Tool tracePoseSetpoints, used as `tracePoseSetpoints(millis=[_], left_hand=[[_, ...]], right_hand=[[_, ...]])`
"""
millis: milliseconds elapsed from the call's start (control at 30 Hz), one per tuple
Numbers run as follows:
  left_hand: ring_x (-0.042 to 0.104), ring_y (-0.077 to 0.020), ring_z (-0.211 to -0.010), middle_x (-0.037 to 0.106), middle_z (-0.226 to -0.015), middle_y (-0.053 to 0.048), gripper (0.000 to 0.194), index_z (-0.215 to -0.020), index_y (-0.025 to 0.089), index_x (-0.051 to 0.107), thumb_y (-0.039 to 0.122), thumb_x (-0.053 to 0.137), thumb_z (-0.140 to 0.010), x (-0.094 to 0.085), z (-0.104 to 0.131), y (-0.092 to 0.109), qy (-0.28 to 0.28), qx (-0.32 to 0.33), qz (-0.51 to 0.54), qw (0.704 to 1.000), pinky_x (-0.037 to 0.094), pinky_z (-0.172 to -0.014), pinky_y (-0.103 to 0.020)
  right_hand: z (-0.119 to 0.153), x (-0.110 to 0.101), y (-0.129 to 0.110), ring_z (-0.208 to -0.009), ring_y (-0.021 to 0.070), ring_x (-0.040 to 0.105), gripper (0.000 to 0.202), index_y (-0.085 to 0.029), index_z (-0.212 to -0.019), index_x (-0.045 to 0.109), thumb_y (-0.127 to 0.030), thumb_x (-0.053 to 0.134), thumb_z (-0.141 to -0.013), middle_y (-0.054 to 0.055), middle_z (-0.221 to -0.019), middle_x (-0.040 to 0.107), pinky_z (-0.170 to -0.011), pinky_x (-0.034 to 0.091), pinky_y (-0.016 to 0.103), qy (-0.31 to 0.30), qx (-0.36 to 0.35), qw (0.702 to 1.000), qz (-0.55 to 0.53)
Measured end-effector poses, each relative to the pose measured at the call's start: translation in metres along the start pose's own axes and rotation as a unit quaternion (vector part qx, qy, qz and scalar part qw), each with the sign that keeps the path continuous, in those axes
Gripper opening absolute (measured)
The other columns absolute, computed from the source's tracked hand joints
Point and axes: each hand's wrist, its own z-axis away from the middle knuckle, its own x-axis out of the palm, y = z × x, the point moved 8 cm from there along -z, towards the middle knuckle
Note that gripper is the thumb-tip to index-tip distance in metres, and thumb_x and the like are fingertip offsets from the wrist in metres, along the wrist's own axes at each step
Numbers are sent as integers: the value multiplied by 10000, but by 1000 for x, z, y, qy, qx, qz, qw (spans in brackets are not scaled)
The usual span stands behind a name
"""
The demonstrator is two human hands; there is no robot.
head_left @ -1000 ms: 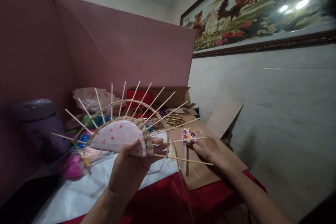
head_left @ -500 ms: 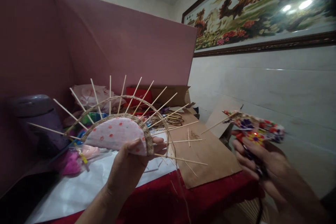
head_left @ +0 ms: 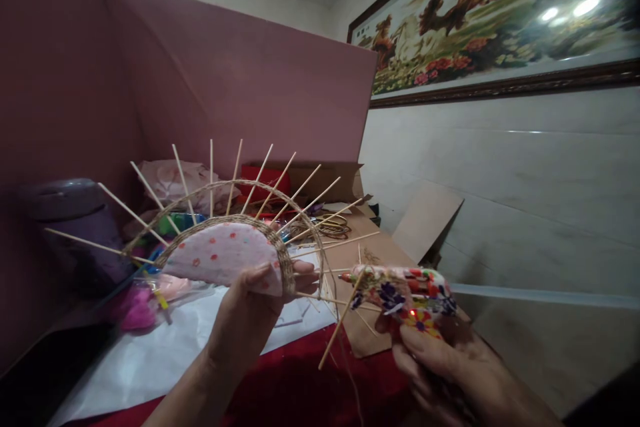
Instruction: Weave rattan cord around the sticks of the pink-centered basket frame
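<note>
My left hand [head_left: 250, 310] grips a half-round piece of weaving [head_left: 225, 257] by its right end, thumb on the pale, red-spotted fabric face. Braided twine edges the fabric, and thin wooden sticks [head_left: 310, 210] fan out from it. A second twine arc [head_left: 255, 185] crosses the sticks farther out, and a loose strand hangs down on the right. My right hand [head_left: 445, 360] is closed round a flower-patterned glue gun [head_left: 405, 293] with a small red light. Its nozzle points left, close to the sticks at the right end. One separate stick [head_left: 337, 327] slants across the front of the gun.
A brown cardboard sheet [head_left: 373, 340] and white sheeting [head_left: 125, 373] lie on the red tablecloth [head_left: 295, 387]. Coiled cord [head_left: 335, 227] rests behind the weaving. Left of it are a pink bag [head_left: 137, 310] and a purple container [head_left: 90, 240]. A cardboard piece [head_left: 425, 220] leans against the wall.
My right hand has brought the glue gun left and down, close to the weaving's right end. The slanting stick moved with it. My left hand and the weaving have barely moved.
</note>
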Motion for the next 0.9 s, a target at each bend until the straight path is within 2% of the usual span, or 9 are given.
tracePoseSetpoints(millis=[133, 300, 433, 900], left_hand=[[636, -267, -852, 707, -897, -128, 339, -841, 79, 707, 237, 415, -773, 0, 2, -1, -7, 1, -8, 1000, 432, -871, -429], [618, -281, -902, 696, -935, -137, 373, -865, 80, 706, 246, 379, -796, 1, 3, -1, -26, 4, -20, 999, 416, -880, -433], [615, -279, -911, 695, -942, -130, 361, -870, 94, 706, 244, 387, -789, 1, 3, -2, -30, 4, -15, 999, 397, -905, -445], [621, -277, -886, 697, -931, -131, 359, -870, 82, 702, 249, 394, -793, 0, 2, -2, -26, 2, -5, 1000, 406, -897, -443]], right_hand=[[-4, 8, 0, -389, 28, 264, 445, -175, -568, 444, -570, 586, -714, -52, -498, 377, -356, 219, 154, 15, -20, 999, 39], [-8, 8, 6, -373, 29, 244, 415, -180, -594, 456, -552, 557, -749, -64, -478, 369, -352, 207, 152, 48, 7, 997, 54], [-10, 9, 9, -370, 29, 255, 424, -179, -599, 454, -563, 533, -762, -68, -467, 358, -343, 173, 148, 43, 13, 997, 57], [-9, 10, 10, -364, 20, 266, 457, -174, -608, 455, -605, 523, -741, -66, -475, 374, -337, 195, 133, 29, 47, 996, 72]])
